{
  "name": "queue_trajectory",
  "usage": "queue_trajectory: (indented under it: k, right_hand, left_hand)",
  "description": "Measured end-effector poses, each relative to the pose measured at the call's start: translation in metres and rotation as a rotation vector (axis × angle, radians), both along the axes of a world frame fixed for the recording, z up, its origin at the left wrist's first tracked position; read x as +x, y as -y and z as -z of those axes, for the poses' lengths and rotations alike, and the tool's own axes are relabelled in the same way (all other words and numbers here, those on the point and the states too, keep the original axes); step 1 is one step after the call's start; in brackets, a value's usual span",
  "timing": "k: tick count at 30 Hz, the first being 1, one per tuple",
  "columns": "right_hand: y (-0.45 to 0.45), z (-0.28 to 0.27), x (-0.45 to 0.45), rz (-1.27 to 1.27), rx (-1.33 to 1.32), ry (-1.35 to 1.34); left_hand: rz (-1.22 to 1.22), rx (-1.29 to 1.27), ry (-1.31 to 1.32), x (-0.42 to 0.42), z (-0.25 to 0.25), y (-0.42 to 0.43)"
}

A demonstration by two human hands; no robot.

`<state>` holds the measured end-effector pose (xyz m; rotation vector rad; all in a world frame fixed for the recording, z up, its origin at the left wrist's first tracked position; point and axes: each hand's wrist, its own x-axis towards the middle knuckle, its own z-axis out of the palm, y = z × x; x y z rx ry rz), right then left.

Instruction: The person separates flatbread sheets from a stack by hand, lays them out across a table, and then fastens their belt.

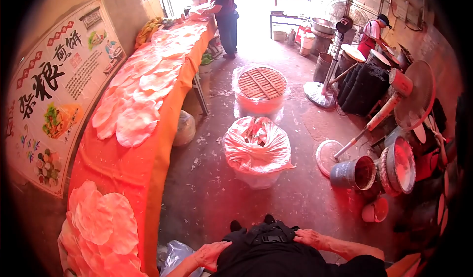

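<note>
My left hand [213, 255] rests against the side of my dark clothing at the waist, its fingers laid flat and holding nothing. On the other side, my right hand [308, 238] lies flat at my waist beside a black buckled waist bag [271, 237], with no object in it. To my left runs a long table covered in orange cloth [118, 163]. A pile of thin round pancakes [101, 223] sits on its near end, apart from my left hand. More overlapping pancakes [138, 97] spread along its far part.
Ahead on the floor stand a cloth-covered tub [258, 154] and a round slatted lid [262, 83] on a wrapped container. At right are a standing fan [414, 95], a tipped bucket [352, 173] and basins. One person [226, 21] works at the table's far end, another [372, 35] at far right.
</note>
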<state>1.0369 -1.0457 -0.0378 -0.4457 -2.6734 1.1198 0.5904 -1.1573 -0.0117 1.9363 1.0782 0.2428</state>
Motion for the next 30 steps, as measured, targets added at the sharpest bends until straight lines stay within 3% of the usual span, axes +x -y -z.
queue_trajectory:
  k: [30]
  right_hand:
    - [-0.007, 0.015, 0.002, -0.033, 0.006, 0.002]
  left_hand:
    - [-0.003, 0.005, -0.008, -0.003, 0.006, -0.002]
